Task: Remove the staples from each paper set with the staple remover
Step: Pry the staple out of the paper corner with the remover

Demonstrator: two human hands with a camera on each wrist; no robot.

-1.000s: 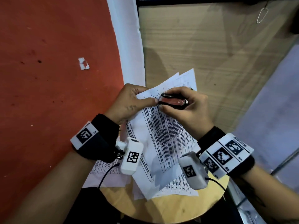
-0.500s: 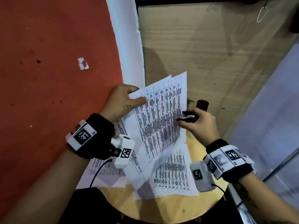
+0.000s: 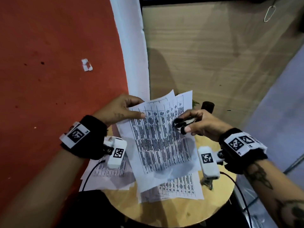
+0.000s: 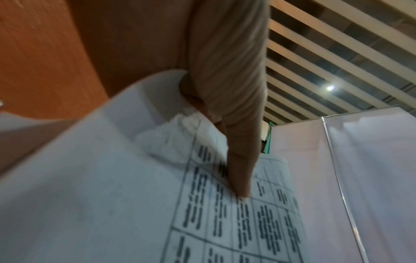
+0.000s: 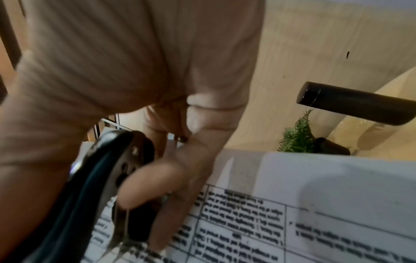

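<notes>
Centrally, paper set (image 3: 158, 139) held lifted above round wooden table (image 3: 218, 199), printed grid facing up, top sheets fanned apart at far edge. Left hand (image 3: 118, 111) pinches far-left corner, thumb on top, fingers underneath. Right hand (image 3: 202, 122) curls round staple remover (image 3: 184, 123), which lies against right edge of set. More printed sheets (image 3: 179, 188) flat on table beneath. Black cylinder (image 5: 355, 103) and small green plant (image 5: 297, 137) far right. Red wall (image 3: 49, 63) left.

left hand (image 3: 120, 111): thumb extended, pinching | right hand (image 3: 201, 123): fingers curled, gripping
</notes>
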